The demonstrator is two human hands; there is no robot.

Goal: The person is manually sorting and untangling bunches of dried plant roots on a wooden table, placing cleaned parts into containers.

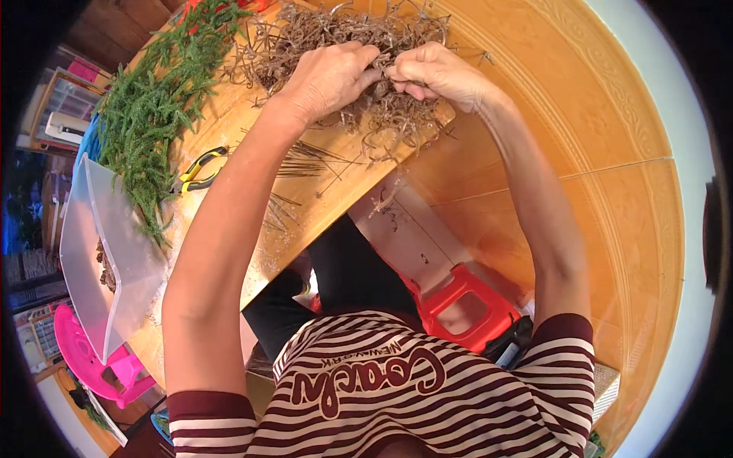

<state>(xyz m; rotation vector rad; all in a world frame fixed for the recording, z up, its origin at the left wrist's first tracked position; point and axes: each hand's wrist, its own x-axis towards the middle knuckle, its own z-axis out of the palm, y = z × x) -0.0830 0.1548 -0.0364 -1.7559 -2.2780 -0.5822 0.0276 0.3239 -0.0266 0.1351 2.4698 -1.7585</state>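
A tangled heap of brown, curly dried plant stems (pixel 305 30) lies at the far side of the wooden table (pixel 256 237). Over its near right part, my left hand (pixel 328 80) is closed, thumb and fingers pinching the dried stems. Right beside it, fingertips almost touching, my right hand (pixel 439 75) pinches the same brown material. The exact piece between the fingers is mostly hidden. Loose curly bits hang at the table edge below my hands. Thin dark wires (pixel 305 162) lie in a loose bunch nearer to me, beyond my left forearm.
Yellow-and-black pliers (pixel 200 169) lie left of the wires. Green needle-leaf sprays (pixel 153 114) cover the table's left side, by a translucent plastic bin (pixel 92 229). A red plastic stool (pixel 466 305) stands below the table, a pink chair (pixel 80 351) at far left. Wood panelling (pixel 611 114) rises at right.
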